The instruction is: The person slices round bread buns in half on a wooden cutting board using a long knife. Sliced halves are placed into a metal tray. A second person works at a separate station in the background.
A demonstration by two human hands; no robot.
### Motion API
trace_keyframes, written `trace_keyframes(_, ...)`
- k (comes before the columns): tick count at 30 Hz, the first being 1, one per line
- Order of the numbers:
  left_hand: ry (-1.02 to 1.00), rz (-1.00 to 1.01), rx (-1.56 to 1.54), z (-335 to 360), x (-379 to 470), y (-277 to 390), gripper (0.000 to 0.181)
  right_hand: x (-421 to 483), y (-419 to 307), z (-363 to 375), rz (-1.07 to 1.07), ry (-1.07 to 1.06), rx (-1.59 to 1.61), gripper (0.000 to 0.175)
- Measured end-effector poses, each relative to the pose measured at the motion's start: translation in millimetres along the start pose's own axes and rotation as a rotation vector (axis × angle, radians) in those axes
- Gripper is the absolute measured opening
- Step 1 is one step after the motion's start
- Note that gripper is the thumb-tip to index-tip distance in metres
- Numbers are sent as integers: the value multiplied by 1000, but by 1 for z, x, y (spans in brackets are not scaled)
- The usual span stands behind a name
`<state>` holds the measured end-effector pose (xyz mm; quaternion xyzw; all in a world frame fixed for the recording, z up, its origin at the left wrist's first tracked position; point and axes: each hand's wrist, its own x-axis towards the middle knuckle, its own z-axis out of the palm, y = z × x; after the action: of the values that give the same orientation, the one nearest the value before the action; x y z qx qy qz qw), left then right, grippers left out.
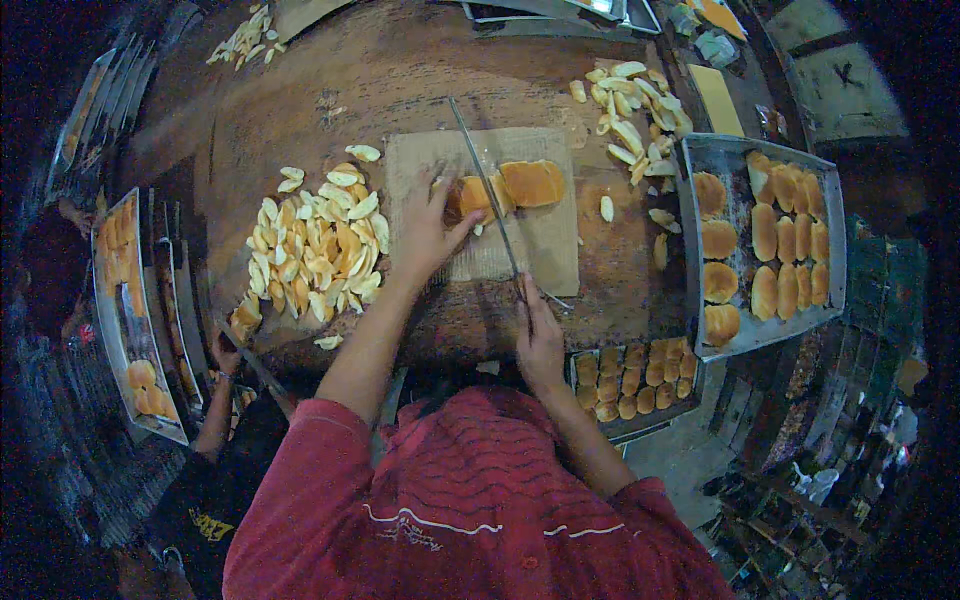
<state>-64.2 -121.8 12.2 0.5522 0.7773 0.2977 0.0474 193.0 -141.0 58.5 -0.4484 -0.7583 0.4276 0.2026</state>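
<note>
My right hand (538,337) grips the handle of a long, thin-bladed knife (505,232). The blade slants up and away across a sheet of corrugated cardboard (553,255). Under or just below the blade is a golden-brown bread roll (472,195), steadied between the thumb and fingers of my left hand (429,229). Part of that roll is hidden by the hand. Another browned bread roll (529,184) lies against it, right of the blade. Whether the edge has entered the bread cannot be seen.
Left of the cardboard is a heap of bread slices (319,244); another slice pile (626,105) lies at the upper right. Metal trays of rolls stand at right (836,225), below the table edge (637,427) and at left (112,300). Nearby, a co-worker's hand (225,356) holds a blade.
</note>
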Motion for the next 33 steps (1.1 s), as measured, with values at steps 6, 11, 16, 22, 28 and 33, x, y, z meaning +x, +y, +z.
trace_keyframes(6,-186,84,8,11,0,-22,77,8,2,28,1,-58,-59,50)
trace_keyframes(11,-147,81,-22,20,-6,-29,75,8,9,33,-43,-35,-157,50)
trace_keyframes(16,-125,122,-2,19,-5,-27,76,4,11,31,70,-100,-170,50)
trace_keyframes(22,-112,131,-34,18,-5,-27,75,4,18,34,10,-61,-167,51)
trace_keyframes(28,-94,139,-86,23,-5,-30,68,-9,28,32,14,-63,-169,58)
trace_keyframes(33,-103,118,-66,24,-4,-29,66,-42,25,18,18,-77,-227,64)
